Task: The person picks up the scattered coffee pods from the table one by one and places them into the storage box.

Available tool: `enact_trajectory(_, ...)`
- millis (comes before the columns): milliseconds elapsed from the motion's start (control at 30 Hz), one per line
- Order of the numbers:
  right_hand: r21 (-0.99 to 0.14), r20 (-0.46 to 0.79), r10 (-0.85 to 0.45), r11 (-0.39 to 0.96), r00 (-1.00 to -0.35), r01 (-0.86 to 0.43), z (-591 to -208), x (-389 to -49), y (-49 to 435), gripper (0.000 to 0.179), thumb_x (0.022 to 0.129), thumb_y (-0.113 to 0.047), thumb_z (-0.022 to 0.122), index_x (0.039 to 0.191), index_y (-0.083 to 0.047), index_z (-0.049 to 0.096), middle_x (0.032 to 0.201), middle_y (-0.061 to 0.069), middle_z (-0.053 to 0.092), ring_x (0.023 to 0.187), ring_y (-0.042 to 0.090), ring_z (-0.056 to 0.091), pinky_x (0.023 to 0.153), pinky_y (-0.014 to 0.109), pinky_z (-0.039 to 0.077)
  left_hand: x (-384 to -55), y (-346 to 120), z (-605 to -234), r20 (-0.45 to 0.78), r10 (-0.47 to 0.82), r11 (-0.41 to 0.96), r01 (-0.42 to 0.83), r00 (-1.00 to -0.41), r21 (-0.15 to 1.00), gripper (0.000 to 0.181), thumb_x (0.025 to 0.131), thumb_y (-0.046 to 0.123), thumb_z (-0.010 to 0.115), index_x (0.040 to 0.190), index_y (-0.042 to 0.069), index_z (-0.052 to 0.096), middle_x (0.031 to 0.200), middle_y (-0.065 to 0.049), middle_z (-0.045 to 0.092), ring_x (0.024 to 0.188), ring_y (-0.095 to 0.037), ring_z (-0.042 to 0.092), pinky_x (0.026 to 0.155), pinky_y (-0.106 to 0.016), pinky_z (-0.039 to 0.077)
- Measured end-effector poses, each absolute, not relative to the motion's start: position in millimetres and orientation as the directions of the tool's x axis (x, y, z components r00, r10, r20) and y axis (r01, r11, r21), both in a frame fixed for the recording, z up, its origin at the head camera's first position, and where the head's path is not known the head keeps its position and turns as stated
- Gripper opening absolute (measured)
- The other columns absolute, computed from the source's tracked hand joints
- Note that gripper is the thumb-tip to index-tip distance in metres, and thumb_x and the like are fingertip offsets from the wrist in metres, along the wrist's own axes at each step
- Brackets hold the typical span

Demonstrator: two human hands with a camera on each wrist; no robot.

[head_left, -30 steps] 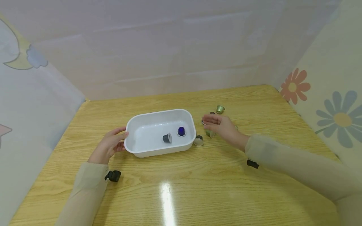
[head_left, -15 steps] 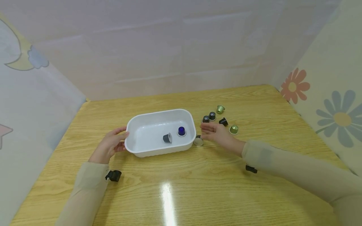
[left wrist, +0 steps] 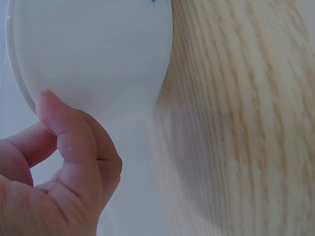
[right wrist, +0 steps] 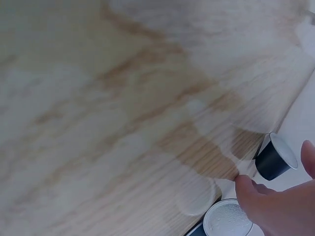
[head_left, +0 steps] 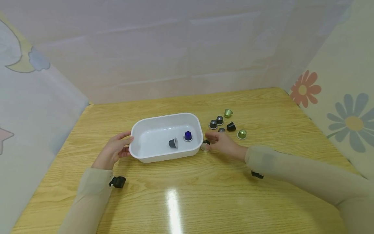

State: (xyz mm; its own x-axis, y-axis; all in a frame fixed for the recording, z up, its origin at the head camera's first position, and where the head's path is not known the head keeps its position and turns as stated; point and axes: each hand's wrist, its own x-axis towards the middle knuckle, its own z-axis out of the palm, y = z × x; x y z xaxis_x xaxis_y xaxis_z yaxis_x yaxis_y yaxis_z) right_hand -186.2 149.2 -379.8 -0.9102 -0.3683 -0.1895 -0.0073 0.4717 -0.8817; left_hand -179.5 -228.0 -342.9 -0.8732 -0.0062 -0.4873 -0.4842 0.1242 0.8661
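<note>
A white plastic tub point(head_left: 163, 155) stands in front of me. My left hand point(head_left: 113, 150) grips its left end, with the thumb at the rim and curled fingers below. The left wrist view has the left hand point(left wrist: 74, 152) against the tub's wall point(left wrist: 93, 59). Inside the tub are a dark coffee capsule point(head_left: 172, 143) on its side and a blue one point(head_left: 188, 136). Just off the tub's right end, my right hand point(head_left: 223, 143) has its thumb and fingers spread around a black, silver-lidded capsule point(head_left: 205, 147). In the right wrist view this capsule point(right wrist: 271, 160) sits between the fingertips, with gaps showing.
Several more capsules lie beyond the right hand: two dark ones point(head_left: 213, 124) standing side by side, a black one point(head_left: 231, 126) tipped over, and a grey one point(head_left: 221, 130) partly hidden. Two are green, one upright point(head_left: 242, 134), one at the back point(head_left: 228, 113). Fabric walls surround the table point(head_left: 140, 201).
My right hand has come down and toward me from the capsule group to the one beside the tub, uncovering the others. The left hand and tub have stayed put.
</note>
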Motion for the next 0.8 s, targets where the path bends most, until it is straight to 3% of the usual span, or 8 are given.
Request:
enact_trajectory(300,-0.866,-0.199,-0.388,0.500,-0.900,-0.024,-377.8,-187.6,147.1,0.059,0.087,0.006,0.068,0.138,0.016,0.039,0.140,0.029,0.043,0.130,0.039,0.043,0.105,0.043,0.038,-180.5,-227.9,-344.5,-0.480,-0.011,0.123,-0.477,-0.877,0.870,0.057,0.102,0.014,0.051,0.152,0.001,0.026,0.081,-0.001,0.056,0.057,-0.010,0.056,0.052,-0.021,0.053)
enact_trajectory(567,-0.815,-0.188,-0.379,0.575,-0.906,-0.071,-381.8,-191.3,145.9,0.048,0.085,0.007,0.070,0.129,0.012,0.053,0.131,0.026,0.055,0.123,0.036,0.052,0.102,0.042,0.043,-179.7,-229.0,-345.8,-0.477,-0.008,0.136,-0.473,-0.879,0.870,0.057,0.102,0.015,0.050,0.152,0.001,0.025,0.078,-0.001,0.055,0.055,-0.009,0.055,0.052,-0.021,0.053)
enact_trajectory(800,-0.812,-0.173,-0.371,0.579,-0.912,-0.082,-380.7,-190.6,145.5,0.047,0.085,0.006,0.069,0.128,0.013,0.053,0.130,0.027,0.055,0.122,0.038,0.053,0.101,0.042,0.044,-179.1,-229.7,-346.2,-0.474,-0.010,0.139,-0.471,-0.880,0.871,0.057,0.103,0.015,0.050,0.152,0.001,0.025,0.080,-0.002,0.055,0.056,-0.009,0.055,0.053,-0.021,0.053)
